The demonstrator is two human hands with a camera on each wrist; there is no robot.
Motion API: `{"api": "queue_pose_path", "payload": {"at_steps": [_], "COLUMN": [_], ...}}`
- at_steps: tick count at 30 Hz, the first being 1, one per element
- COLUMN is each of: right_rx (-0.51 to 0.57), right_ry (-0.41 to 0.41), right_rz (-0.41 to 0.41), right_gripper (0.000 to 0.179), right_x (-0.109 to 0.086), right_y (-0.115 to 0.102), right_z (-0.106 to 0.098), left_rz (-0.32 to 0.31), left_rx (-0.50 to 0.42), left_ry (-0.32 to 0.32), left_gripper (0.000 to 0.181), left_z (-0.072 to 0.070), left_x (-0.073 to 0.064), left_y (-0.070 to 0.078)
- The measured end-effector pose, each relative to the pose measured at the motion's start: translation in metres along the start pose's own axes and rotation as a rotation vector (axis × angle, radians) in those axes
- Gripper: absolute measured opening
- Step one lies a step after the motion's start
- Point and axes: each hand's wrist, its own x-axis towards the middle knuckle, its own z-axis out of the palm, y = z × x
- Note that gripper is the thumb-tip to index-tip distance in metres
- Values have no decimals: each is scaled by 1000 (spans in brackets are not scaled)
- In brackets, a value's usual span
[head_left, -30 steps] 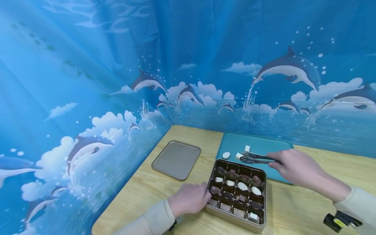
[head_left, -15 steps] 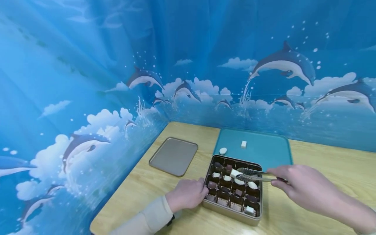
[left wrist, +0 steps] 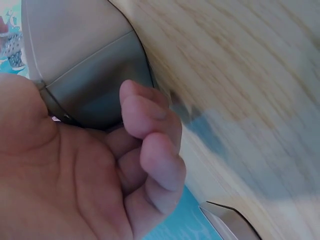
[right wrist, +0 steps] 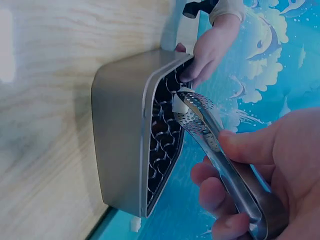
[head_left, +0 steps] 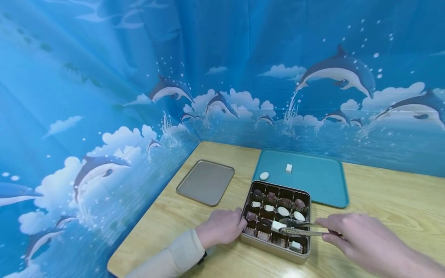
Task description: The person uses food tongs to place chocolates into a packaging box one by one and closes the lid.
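Note:
In the head view, my right hand (head_left: 358, 235) holds metal tongs (head_left: 313, 233) with perforated ends, over a metal tin (head_left: 267, 249) of chocolates. A white square chocolate (head_left: 277, 226) is pinched in the tong tips, above the tin's third row from the back. The tin's dividers hold dark, brown and white pieces; the tongs hide some of them. My left hand (head_left: 220, 227) grips the tin's left side, its thumb at the rim; the left wrist view shows its fingers (left wrist: 162, 162) curled beside the tin wall (left wrist: 95, 80). The right wrist view shows the tongs (right wrist: 220, 150) between thumb and fingers.
Behind the tin lies a teal tray (head_left: 316, 177) with a white oval chocolate (head_left: 264, 176) and a white square piece (head_left: 289, 168) on it. A flat metal lid (head_left: 206, 181) rests on the wooden table (head_left: 167, 216) at left. A dolphin-print curtain (head_left: 222, 69) stands behind.
My right hand has carried the white square chocolate in the tongs from the teal tray over the tin, then toward the tin's front rows. My left hand stays at the tin's left side.

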Motion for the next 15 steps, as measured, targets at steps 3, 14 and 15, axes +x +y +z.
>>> {"api": "queue_pose_path", "payload": {"at_steps": [3, 14, 15], "right_rx": [-13, 72, 82], "right_ry": [-41, -39, -28], "right_rz": [26, 47, 49], "right_gripper": [33, 44, 44], "right_x": [-2, -2, -2], "right_y": [0, -4, -4], "right_z": [2, 5, 5], "left_rz": [7, -3, -4], "left_rx": [-5, -7, -10], "left_ry": [-3, -14, -15], "left_gripper": [55, 56, 56], "left_z": [0, -2, -2], "left_x": [0, 0, 0], "left_y": [0, 1, 1]}}
